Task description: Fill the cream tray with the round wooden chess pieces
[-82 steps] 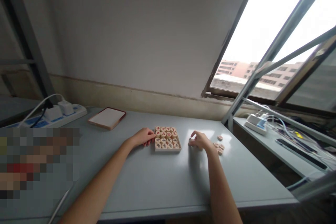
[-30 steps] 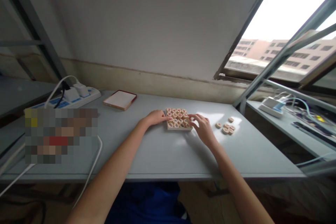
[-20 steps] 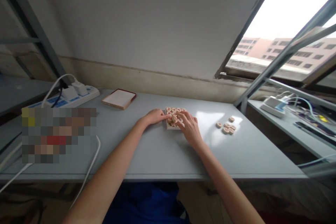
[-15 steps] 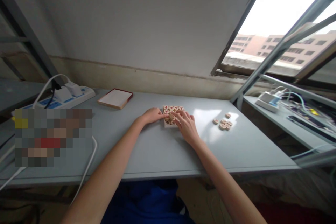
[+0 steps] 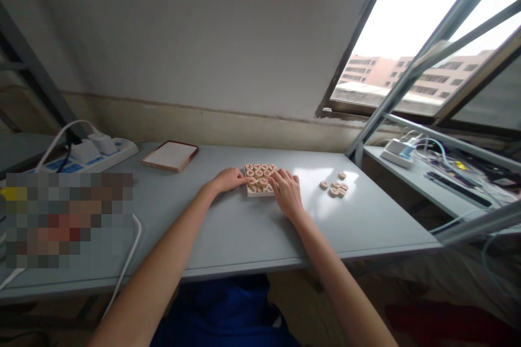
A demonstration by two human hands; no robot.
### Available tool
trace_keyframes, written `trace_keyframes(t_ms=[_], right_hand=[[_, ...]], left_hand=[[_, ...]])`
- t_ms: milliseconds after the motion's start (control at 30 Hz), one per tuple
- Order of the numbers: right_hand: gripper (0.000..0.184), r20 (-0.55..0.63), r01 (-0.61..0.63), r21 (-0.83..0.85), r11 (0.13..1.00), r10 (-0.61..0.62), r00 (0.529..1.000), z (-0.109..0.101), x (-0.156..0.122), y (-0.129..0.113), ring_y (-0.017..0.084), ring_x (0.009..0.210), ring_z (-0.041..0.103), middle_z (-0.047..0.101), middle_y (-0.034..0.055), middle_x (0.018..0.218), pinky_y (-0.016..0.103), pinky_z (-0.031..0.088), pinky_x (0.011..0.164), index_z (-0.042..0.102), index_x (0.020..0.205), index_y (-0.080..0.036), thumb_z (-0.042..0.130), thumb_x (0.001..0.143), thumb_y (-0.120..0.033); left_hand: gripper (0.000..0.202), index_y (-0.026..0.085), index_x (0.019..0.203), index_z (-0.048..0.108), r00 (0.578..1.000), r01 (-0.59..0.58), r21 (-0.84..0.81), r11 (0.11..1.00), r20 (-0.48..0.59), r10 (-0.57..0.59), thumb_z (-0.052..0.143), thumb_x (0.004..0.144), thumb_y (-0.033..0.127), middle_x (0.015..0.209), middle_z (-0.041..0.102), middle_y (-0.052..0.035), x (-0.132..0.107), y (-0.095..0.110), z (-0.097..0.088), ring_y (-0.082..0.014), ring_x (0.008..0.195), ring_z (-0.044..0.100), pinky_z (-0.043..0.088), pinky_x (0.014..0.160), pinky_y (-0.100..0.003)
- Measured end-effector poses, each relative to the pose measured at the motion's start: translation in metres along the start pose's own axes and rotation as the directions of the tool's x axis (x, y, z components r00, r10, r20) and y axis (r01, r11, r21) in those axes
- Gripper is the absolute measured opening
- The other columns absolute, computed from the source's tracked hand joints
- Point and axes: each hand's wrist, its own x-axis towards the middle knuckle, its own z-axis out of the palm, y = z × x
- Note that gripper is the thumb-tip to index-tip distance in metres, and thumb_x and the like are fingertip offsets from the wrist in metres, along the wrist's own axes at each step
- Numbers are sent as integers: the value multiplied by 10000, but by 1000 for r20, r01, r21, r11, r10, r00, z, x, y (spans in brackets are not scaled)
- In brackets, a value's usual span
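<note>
A small square tray point(image 5: 249, 193) full of round wooden game pieces with red and dark marks sits mid-table. My left hand point(image 5: 228, 179) rests against the tray's left side, fingers curled and touching its edge. My right hand point(image 5: 285, 191) lies over the tray's right part, fingers stretched onto the pieces. Several loose wooden pieces point(image 5: 334, 188) lie on the table to the right of that hand.
The grey table point(image 5: 244, 233) carries a red-rimmed flat lid point(image 5: 170, 155) at the back left and a white power strip point(image 5: 91, 154) with plugs and cables. A metal frame post point(image 5: 358, 146) and a side shelf with chargers point(image 5: 396, 153) stand at the right.
My right hand came from the loose pieces at the right to the tray and now lies on its pieces. The left hand stayed at the tray's left edge. The view shifted.
</note>
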Motion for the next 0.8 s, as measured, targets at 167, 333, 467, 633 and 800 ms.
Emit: trace_keyframes(t_ms=[167, 333, 467, 633, 800], right_hand=[[271, 50, 51, 9, 999, -51, 997, 3, -2, 0, 165, 846, 424, 526, 37, 928, 291, 255, 712, 559, 893, -230, 313, 890, -345], [271, 58, 82, 7, 997, -83, 995, 3, -1, -4, 167, 871, 422, 520, 37, 951, 292, 269, 725, 559, 905, -238, 315, 887, -354], [260, -15, 23, -36, 999, -23, 1000, -3, 1, 7, 179, 865, 429, 523, 51, 944, 322, 271, 756, 576, 889, -232, 332, 877, -322], [268, -272, -377, -153, 913, 328, 905, -5, -14, 71, 271, 935, 412, 498, 126, 1006, 436, 285, 755, 601, 876, -189, 352, 822, -269], [296, -248, -548, -258, 796, 494, 834, 8, -41, 126, 332, 997, 399, 512, 192, 1036, 611, 198, 791, 609, 851, -127, 340, 796, -239]], left_hand=[[595, 156, 394, 457, 1000, -18, 13, 1000, -6, 18, 340, 653, 678, 341, 382, 21, 2, -5, 2, -88, 365, 341, 228, 456, -233], [597, 155, 394, 465, 1000, -19, 11, 1000, -12, 19, 337, 657, 675, 345, 407, 15, 2, -4, 2, -88, 364, 359, 248, 460, -230], [602, 159, 387, 465, 1000, -4, -5, 1000, 5, 4, 327, 666, 675, 341, 417, 9, 0, -1, 1, -88, 363, 356, 255, 462, -231], [618, 151, 435, 531, 999, -27, -19, 999, 27, 28, 314, 672, 679, 394, 483, -3, 0, -1, 0, -90, 389, 401, 271, 472, -220], [629, 148, 496, 589, 998, -34, -24, 999, 47, 35, 310, 672, 683, 418, 498, -5, 0, -1, 0, -94, 399, 414, 271, 465, -217]])
